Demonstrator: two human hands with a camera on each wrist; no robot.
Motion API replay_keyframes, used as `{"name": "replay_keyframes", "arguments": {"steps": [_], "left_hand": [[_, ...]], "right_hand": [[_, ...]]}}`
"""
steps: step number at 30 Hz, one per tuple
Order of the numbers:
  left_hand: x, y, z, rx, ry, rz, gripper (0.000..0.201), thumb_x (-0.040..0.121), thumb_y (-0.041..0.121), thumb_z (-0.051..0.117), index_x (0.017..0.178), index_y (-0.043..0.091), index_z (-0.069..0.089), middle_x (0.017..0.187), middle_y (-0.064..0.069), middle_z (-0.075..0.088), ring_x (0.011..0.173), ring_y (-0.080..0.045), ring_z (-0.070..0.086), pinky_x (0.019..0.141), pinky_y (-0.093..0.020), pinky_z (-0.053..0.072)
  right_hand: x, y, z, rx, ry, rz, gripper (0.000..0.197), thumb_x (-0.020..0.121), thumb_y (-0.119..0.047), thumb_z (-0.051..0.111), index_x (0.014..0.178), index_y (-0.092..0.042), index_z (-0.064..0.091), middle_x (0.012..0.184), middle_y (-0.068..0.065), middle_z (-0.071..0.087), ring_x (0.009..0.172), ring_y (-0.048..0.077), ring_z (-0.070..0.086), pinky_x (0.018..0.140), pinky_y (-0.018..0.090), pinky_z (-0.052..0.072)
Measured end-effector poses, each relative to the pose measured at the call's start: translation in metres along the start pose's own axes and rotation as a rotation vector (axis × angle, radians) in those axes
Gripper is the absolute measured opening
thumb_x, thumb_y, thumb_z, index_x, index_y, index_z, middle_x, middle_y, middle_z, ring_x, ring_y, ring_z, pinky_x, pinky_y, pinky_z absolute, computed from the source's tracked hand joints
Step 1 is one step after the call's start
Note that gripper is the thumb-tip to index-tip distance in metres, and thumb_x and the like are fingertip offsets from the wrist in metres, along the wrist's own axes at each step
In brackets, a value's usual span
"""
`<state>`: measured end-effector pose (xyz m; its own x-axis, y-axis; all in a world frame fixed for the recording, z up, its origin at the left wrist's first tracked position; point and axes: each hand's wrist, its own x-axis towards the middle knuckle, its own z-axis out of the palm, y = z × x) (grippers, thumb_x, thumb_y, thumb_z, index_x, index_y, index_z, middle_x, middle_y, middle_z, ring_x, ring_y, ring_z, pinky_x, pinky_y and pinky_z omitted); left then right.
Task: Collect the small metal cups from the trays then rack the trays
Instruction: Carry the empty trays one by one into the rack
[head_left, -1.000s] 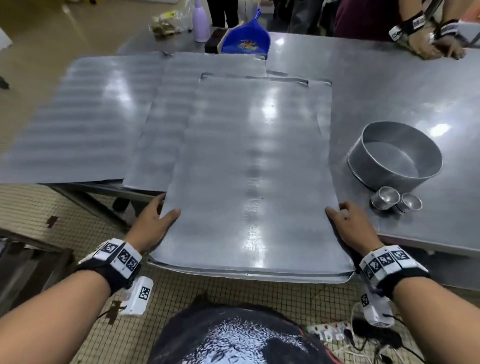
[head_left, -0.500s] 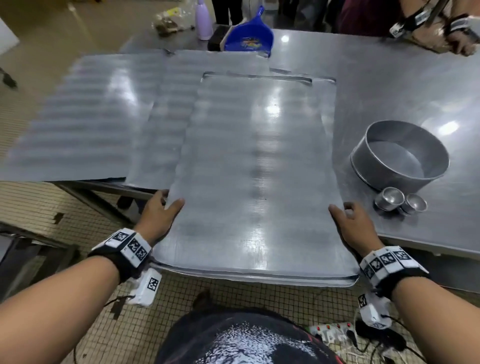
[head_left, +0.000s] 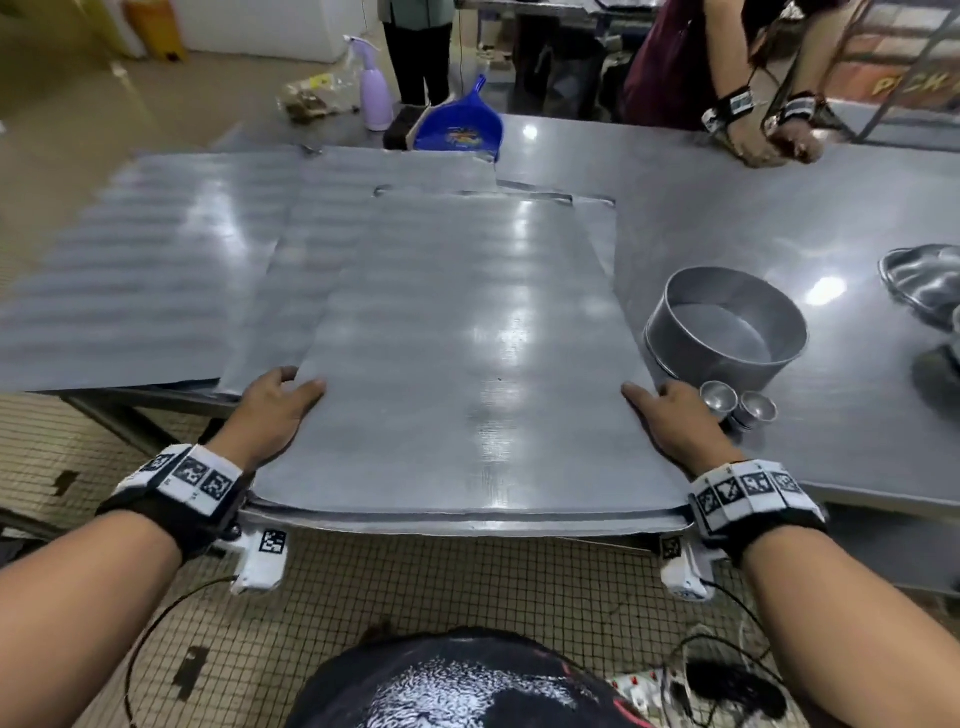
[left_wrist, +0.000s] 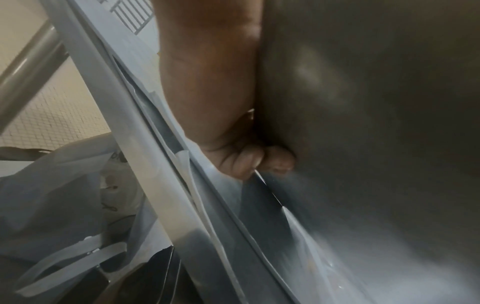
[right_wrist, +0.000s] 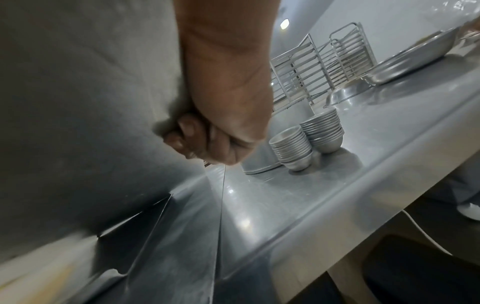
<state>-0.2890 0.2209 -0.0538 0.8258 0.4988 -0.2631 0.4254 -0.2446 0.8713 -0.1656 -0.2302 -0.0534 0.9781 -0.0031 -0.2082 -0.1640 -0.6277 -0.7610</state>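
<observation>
A large flat metal tray (head_left: 457, 364) lies lengthwise in front of me, its near end hanging past the table edge. My left hand (head_left: 270, 410) grips its left edge, thumb on top, fingers (left_wrist: 249, 162) curled under. My right hand (head_left: 675, 421) grips the right edge the same way, fingers (right_wrist: 187, 135) curled beneath. More trays (head_left: 156, 270) lie under and to the left of it. Two stacks of small metal cups (head_left: 737, 405) stand on the table just right of my right hand, and show as tall stacks (right_wrist: 306, 142) in the right wrist view.
A round metal pan (head_left: 727, 322) stands behind the cups. Metal bowls (head_left: 924, 280) sit at the far right. A blue dustpan (head_left: 457, 130) and a spray bottle (head_left: 374, 88) are at the back. Another person's hands (head_left: 763, 140) rest on the far edge. Wire tray racks (right_wrist: 319, 67) stand beyond.
Both hands have slid forward along the tray's side edges, and the tray's near end sits closer to me and slightly raised.
</observation>
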Motion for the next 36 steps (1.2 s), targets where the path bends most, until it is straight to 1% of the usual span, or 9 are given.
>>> {"name": "replay_keyframes", "arguments": {"steps": [2, 4, 8, 13, 17, 23, 29, 32, 36], "left_hand": [[-0.012, 0.009, 0.004, 0.029, 0.013, 0.03, 0.031, 0.099, 0.017, 0.061, 0.126, 0.004, 0.056, 0.112, -0.007, 0.058, 0.084, -0.016, 0.056, 0.057, -0.006, 0.045], [-0.032, 0.023, 0.003, 0.019, 0.027, 0.057, 0.035, 0.099, 0.012, 0.059, 0.13, -0.004, 0.054, 0.112, -0.011, 0.058, 0.086, -0.017, 0.056, 0.052, -0.005, 0.045], [-0.011, -0.008, -0.016, 0.001, 0.095, 0.099, 0.036, 0.097, 0.021, 0.064, 0.126, 0.001, 0.058, 0.112, -0.012, 0.063, 0.104, -0.03, 0.062, 0.08, -0.028, 0.044], [-0.007, 0.002, -0.06, -0.104, 0.191, 0.12, 0.03, 0.099, 0.02, 0.061, 0.124, 0.002, 0.059, 0.12, -0.013, 0.065, 0.096, -0.021, 0.064, 0.077, -0.018, 0.051], [-0.005, 0.015, -0.122, -0.179, 0.25, 0.158, 0.023, 0.099, 0.023, 0.061, 0.12, 0.013, 0.063, 0.115, -0.01, 0.07, 0.095, -0.016, 0.069, 0.08, -0.027, 0.055], [-0.006, 0.027, -0.218, -0.256, 0.426, 0.193, 0.02, 0.1, 0.013, 0.058, 0.12, 0.008, 0.06, 0.107, -0.007, 0.07, 0.084, -0.004, 0.073, 0.066, -0.016, 0.055], [-0.033, 0.029, -0.303, -0.211, 0.686, 0.222, 0.013, 0.099, 0.005, 0.057, 0.112, 0.008, 0.054, 0.09, 0.006, 0.063, 0.069, 0.01, 0.064, 0.061, -0.004, 0.046], [-0.059, 0.022, -0.34, -0.2, 0.805, 0.204, 0.009, 0.098, 0.008, 0.06, 0.102, 0.016, 0.059, 0.088, 0.009, 0.066, 0.073, 0.005, 0.064, 0.078, -0.022, 0.051], [-0.107, 0.005, -0.369, -0.253, 0.916, 0.16, 0.02, 0.087, 0.031, 0.074, 0.101, 0.022, 0.064, 0.101, -0.005, 0.075, 0.094, -0.025, 0.071, 0.095, -0.055, 0.054]], "right_hand": [[-0.005, -0.007, -0.005, 0.008, 0.007, -0.034, 0.028, 0.094, -0.034, 0.066, 0.071, -0.022, 0.057, 0.073, -0.011, 0.06, 0.067, 0.002, 0.055, 0.052, 0.01, 0.038], [-0.004, -0.01, -0.006, 0.025, 0.001, -0.05, 0.024, 0.092, -0.036, 0.068, 0.075, -0.021, 0.061, 0.077, -0.008, 0.067, 0.07, 0.005, 0.062, 0.057, 0.015, 0.045], [0.002, -0.021, -0.001, 0.093, 0.018, -0.059, 0.035, 0.084, -0.05, 0.07, 0.091, -0.016, 0.069, 0.084, -0.002, 0.077, 0.079, 0.018, 0.074, 0.08, 0.042, 0.06], [0.017, -0.062, 0.018, 0.064, 0.041, -0.123, 0.083, 0.071, -0.083, 0.06, 0.119, -0.017, 0.063, 0.109, 0.003, 0.073, 0.102, 0.023, 0.07, 0.094, 0.05, 0.055], [0.013, -0.142, 0.04, -0.016, 0.037, -0.273, 0.061, 0.095, -0.054, 0.054, 0.138, -0.01, 0.054, 0.129, 0.014, 0.063, 0.118, 0.03, 0.06, 0.098, 0.038, 0.044], [0.024, -0.249, 0.104, 0.21, -0.054, -0.42, 0.03, 0.094, -0.043, 0.059, 0.096, -0.013, 0.062, 0.072, 0.005, 0.066, 0.062, 0.019, 0.059, 0.07, 0.034, 0.047], [0.041, -0.346, 0.183, 0.255, -0.17, -0.583, 0.045, 0.086, -0.058, 0.059, 0.095, -0.014, 0.064, 0.084, 0.006, 0.074, 0.076, 0.028, 0.07, 0.077, 0.047, 0.057], [0.038, -0.388, 0.218, 0.281, -0.286, -0.69, 0.051, 0.081, -0.062, 0.061, 0.092, -0.013, 0.068, 0.071, 0.005, 0.071, 0.06, 0.025, 0.063, 0.065, 0.042, 0.051], [0.012, -0.437, 0.243, 0.293, -0.443, -0.819, 0.028, 0.092, -0.038, 0.068, 0.09, -0.01, 0.066, 0.074, 0.004, 0.069, 0.061, 0.014, 0.06, 0.06, 0.028, 0.047]]}}
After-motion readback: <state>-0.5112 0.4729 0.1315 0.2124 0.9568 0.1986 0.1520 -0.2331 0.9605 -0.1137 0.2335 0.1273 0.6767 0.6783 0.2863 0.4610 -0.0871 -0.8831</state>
